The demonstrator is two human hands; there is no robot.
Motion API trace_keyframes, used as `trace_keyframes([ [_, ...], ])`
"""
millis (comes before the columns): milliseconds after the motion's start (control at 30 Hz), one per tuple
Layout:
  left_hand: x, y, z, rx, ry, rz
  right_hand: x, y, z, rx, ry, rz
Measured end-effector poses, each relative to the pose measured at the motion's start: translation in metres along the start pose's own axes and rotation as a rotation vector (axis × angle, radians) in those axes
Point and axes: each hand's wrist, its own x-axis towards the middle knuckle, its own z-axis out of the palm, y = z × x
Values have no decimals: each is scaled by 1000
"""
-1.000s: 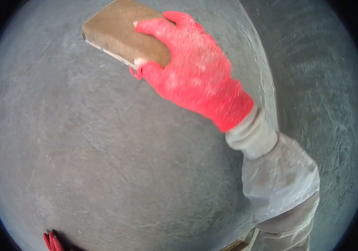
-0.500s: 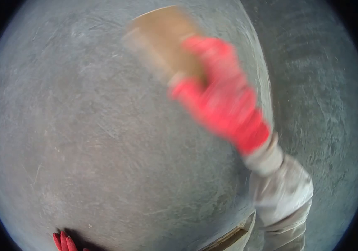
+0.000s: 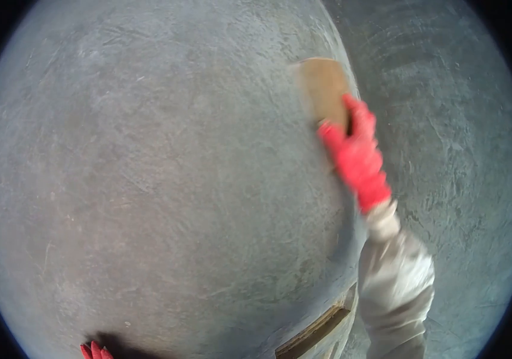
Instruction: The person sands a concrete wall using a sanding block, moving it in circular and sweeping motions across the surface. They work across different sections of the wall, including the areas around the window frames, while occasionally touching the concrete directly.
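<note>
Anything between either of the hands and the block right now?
Nothing visible in the way. The right hand grips the block, with only its red glove between. From the left hand, just bare grey surface lies between; the brown strip is off that line, lower right.

Flat brown block (image 3: 324,88), blurred, near a grey surface's (image 3: 178,179) long edge

We locate the block (image 3: 323,84) at the right edge of the surface (image 3: 178,179), farther out than the strip (image 3: 313,332), just beside the near right corner.
</note>
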Motion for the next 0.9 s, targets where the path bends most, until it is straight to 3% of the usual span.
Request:
trace_keyframes([
  [100, -4, 3, 1, 5, 30, -5, -66, -61, -13, 52, -274, -475],
  [200, -5, 0, -1, -4, 14, 30, -65, -60, -19, 99, -296, -448],
  [233, -6, -1, -1, -3, 19, 42, -57, -45, -20, -12, -236, -421],
  [367, -5, 0, 2, 10, 30, 38, 7, 62, -15, -73, -11, 32],
  [400, -5, -2, 2, 8, 23, 40, 19, 64, -15, -53, 40, 155],
  [500, -3, -1, 3, -27, 25, 71, 0, 44, -17, -97, 3, 186],
  [567, -1, 4, -1, -2, 11, 43, -45, -19, -18, 36, -84, -20],
  [600, -1, 6, -3, -3, 4, 50, -68, -32, -15, 104, -110, -291],
  [667, -1, 9, -8, 57, -5, 28, -104, -76, -32, 82, -387, -444],
  [767, -2, 9, -9, 57, 6, 20, -108, -60, -42, 90, -422, -408],
  [833, -2, 8, -8, 52, 11, 25, -98, -18, -40, 16, -187, -289],
  [900, -3, 8, -8, 54, 16, 22, -76, 34, -41, -19, -64, -14],
])
